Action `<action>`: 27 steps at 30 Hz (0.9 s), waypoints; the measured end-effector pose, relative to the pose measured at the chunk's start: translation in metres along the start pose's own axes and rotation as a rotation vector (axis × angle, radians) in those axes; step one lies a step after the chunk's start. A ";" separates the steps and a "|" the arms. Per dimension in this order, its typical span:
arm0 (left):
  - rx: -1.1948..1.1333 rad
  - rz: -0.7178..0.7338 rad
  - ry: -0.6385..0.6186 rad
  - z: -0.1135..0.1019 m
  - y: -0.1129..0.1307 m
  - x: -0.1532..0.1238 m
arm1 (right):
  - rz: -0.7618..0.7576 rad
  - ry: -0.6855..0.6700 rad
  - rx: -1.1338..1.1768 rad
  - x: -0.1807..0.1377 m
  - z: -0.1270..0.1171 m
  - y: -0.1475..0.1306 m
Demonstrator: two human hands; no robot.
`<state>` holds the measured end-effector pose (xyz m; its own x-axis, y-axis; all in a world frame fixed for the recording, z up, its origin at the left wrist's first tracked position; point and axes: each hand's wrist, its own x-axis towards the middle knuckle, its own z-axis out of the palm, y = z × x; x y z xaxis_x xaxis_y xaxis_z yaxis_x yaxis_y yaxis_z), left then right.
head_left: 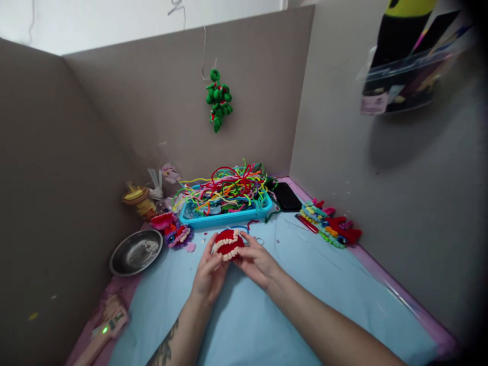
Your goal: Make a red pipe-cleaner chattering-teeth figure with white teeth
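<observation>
A round red crochet piece (229, 244) with cream ruffled edging is held between both hands, just above the blue table cover. My left hand (209, 269) is closed on its left side, thumb at the front. From the right, my right hand (257, 259) grips the other side, fingertips on the cream trim. Directly beyond the hands stands a bright blue tray (224, 219) heaped with colourful yarn ends (232, 185). Short blue and red strands lie between the tray and the crochet piece.
At the left are a metal bowl (129, 259), colourful crochet pieces (177, 234) and a pink device with a green light (109, 325). To the right lie a black phone (287, 197), a red tool (307, 223) and more crochet pieces (335, 226). Grey partitions (244, 107) enclose the table.
</observation>
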<state>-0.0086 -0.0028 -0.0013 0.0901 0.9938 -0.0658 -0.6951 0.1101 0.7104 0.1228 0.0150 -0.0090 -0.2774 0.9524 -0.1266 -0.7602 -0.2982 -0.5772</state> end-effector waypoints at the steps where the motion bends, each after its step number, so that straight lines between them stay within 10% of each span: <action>1: 0.010 -0.001 -0.006 0.002 0.000 -0.001 | 0.010 0.017 0.028 0.000 0.000 0.000; 27: 0.038 -0.017 -0.018 -0.001 -0.007 -0.004 | -0.047 0.145 0.086 -0.001 0.002 -0.003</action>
<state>-0.0045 -0.0076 -0.0068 0.1150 0.9912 -0.0656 -0.6656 0.1259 0.7356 0.1242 0.0145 -0.0058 -0.1574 0.9628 -0.2196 -0.8198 -0.2514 -0.5145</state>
